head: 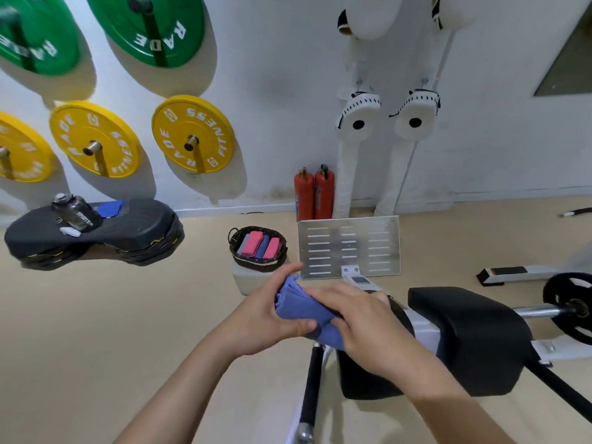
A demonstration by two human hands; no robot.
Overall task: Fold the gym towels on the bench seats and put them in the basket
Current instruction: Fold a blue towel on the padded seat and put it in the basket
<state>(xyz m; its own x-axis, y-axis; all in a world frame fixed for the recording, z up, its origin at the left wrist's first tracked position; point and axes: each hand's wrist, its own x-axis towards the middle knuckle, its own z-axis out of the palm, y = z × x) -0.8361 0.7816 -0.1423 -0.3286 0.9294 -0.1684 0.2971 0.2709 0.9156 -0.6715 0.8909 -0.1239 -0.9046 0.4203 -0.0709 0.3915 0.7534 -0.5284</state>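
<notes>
Against the left wall hang green and yellow weight plates (pixel 193 134), and below them a black padded bench (pixel 128 232) carries a dark water bottle (pixel 77 213) and a small blue cloth (pixel 110 208) lying flat just beside it. Nearer the middle, a dark woven basket (pixel 258 262) sits on a pale block on the floor, holding folded pink, grey and blue towels side by side. Just in front of it, the left hand (pixel 272 318) wraps its fingers and thumb around a bunched blue towel (pixel 307 312), held in the air above the floor. To the right, the right hand (pixel 368 322) clasps the same towel from above, fingers curled over the fabric. Beyond the right hand lies a black seat pad (pixel 471 331) of an exercise machine, with a perforated metal footplate (pixel 349 248) behind and two red fire extinguishers (pixel 314 197) at the wall.
</notes>
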